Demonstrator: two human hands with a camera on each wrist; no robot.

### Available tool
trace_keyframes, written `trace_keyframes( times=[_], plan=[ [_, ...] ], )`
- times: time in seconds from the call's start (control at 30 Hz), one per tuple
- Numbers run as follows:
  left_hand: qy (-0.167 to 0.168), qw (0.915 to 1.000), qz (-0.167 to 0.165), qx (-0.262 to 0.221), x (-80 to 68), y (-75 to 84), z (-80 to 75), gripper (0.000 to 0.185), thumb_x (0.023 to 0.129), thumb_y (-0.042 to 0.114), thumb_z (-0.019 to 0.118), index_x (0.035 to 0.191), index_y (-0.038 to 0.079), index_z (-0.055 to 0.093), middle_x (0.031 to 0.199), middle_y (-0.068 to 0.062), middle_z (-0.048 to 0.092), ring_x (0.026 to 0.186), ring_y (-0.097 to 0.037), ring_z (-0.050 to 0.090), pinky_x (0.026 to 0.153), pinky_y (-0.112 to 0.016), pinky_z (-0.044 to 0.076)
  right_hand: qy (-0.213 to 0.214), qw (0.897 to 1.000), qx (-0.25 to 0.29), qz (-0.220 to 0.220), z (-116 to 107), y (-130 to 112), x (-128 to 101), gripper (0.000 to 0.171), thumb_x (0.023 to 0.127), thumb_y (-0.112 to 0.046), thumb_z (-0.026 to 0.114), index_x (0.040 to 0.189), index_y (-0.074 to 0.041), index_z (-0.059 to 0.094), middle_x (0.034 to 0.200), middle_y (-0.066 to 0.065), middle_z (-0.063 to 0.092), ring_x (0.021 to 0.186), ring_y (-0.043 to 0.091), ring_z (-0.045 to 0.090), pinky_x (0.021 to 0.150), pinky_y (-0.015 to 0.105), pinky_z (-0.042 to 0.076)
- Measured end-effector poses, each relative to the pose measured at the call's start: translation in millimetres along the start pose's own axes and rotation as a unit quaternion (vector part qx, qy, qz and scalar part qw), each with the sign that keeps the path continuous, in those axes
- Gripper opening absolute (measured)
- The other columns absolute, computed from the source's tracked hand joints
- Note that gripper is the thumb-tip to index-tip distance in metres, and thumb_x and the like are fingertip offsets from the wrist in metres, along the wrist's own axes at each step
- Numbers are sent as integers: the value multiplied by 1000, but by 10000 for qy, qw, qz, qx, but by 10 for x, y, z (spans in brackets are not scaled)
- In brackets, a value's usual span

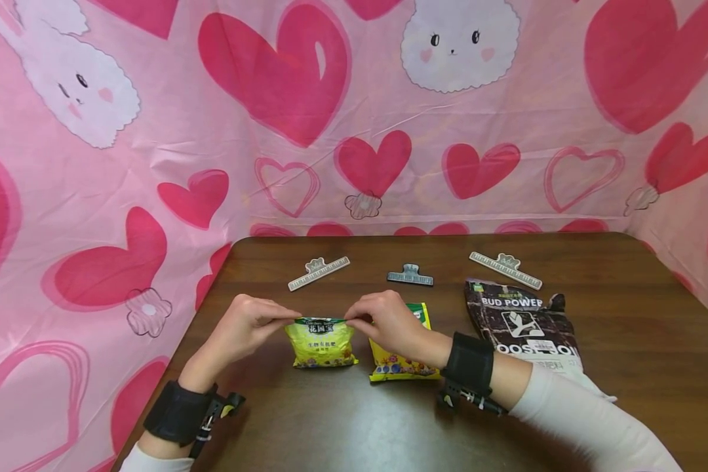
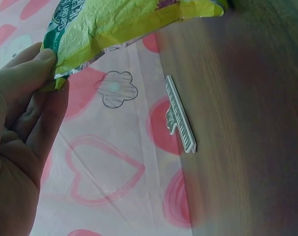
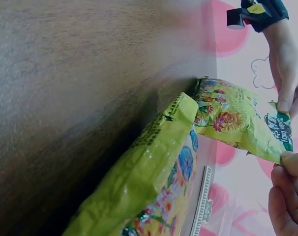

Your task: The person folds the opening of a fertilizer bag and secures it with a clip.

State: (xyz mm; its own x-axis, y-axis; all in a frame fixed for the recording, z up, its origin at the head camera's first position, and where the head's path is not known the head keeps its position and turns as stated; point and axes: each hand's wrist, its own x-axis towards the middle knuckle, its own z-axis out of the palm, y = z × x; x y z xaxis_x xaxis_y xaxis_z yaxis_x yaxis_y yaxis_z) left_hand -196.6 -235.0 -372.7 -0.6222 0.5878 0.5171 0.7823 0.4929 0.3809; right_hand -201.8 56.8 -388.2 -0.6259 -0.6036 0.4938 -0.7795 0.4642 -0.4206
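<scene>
- Hands of a person meet over a dark brown wooden worktop [image 1: 625, 314], seen from a head camera looking down.
- Left hand [image 1: 244, 328] pinches the left top corner of a small yellow-green bag [image 1: 321, 342]; its thumb and fingers [image 2: 38, 69] are closed on the bag's green top edge.
- Right hand [image 1: 389, 322] pinches the right top corner of the same bag, its fingers [image 3: 291, 160] curled tightly on the edge.
- That bag stands upright near the middle of the worktop, held between both hands with its bottom resting on the wood.
- Second yellow bag [image 1: 402, 364], printed with flowers, lies flat just to the right, partly under the right wrist.
- Dark bag [image 1: 522, 321] with white "BUD POWER" lettering lies further right.
- Three grey clips sit in a row beyond the bags: a long left clip [image 1: 318, 273], a short middle clip [image 1: 410, 276] and a long right clip [image 1: 505, 269].
- Both wrists wear black straps.
- Pink cloth [image 1: 153, 164] with red hearts and white bunnies surrounds the worktop.
</scene>
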Motion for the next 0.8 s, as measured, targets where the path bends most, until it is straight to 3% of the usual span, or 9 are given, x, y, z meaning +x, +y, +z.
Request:
trace_keyframes(
  times=[0.2,0.57,0.7,0.8],
  plan=[
    [-212,9993,-220,-212,-2,-14,-21,28,71,-7,82,96,6,80,87,-4,78,73,-7,72,63,-11,51,62,10000,-22,-35,27,11,2,6,90,-15,72,92,-14,78,86,-3,75,77,6,68,68,17,52],
    [-730,9858,-1376,-634,49,3,-82,23,80,13,82,103,13,79,96,4,78,86,-3,71,75,-26,59,17,10000,54,67,29,15,-18,7,90,-14,72,93,-14,78,87,-2,75,77,7,68,69,17,52],
    [-682,9831,-1517,-762,76,-50,-106,21,83,18,80,105,17,79,96,5,77,88,-3,70,77,-29,59,35,10000,39,79,36,25,-18,7,90,-15,72,93,-14,78,87,-2,75,78,6,68,69,17,52],
    [-375,9843,-1584,-684,117,-107,-113,18,86,21,78,104,19,79,95,4,77,86,-3,70,76,-26,59,47,10000,60,54,38,30,-20,8,91,-15,72,94,-14,78,87,-3,75,78,6,68,70,17,53]
  ],
)
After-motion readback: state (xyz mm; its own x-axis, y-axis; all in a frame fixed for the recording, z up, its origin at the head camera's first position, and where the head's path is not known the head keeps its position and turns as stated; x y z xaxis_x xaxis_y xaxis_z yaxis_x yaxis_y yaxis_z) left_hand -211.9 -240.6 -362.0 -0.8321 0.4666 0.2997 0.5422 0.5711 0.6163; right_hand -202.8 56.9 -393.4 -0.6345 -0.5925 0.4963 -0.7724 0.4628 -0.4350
